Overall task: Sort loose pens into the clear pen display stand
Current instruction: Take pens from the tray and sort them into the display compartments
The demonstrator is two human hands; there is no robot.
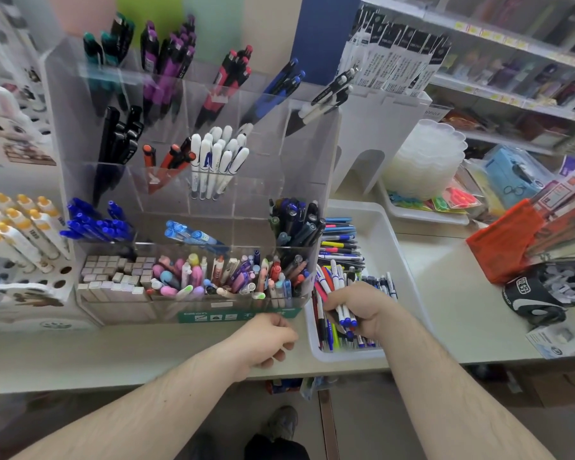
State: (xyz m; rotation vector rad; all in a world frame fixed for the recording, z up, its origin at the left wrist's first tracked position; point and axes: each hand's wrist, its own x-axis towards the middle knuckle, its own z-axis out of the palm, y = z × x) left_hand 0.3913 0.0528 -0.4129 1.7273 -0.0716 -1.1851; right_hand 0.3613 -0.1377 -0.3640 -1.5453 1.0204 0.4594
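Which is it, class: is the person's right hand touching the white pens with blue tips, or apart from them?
Touching. The head view shows the right hand over the white tray, its fingers curled round a bundle of white pens with blue tips.

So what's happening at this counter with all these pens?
A person is sorting pens. Their right hand grips a small bunch of white pens with blue tips over a white tray full of loose pens. The left hand hovers loosely curled and holds nothing, just in front of the clear display stand, whose compartments already hold many pens grouped by colour.
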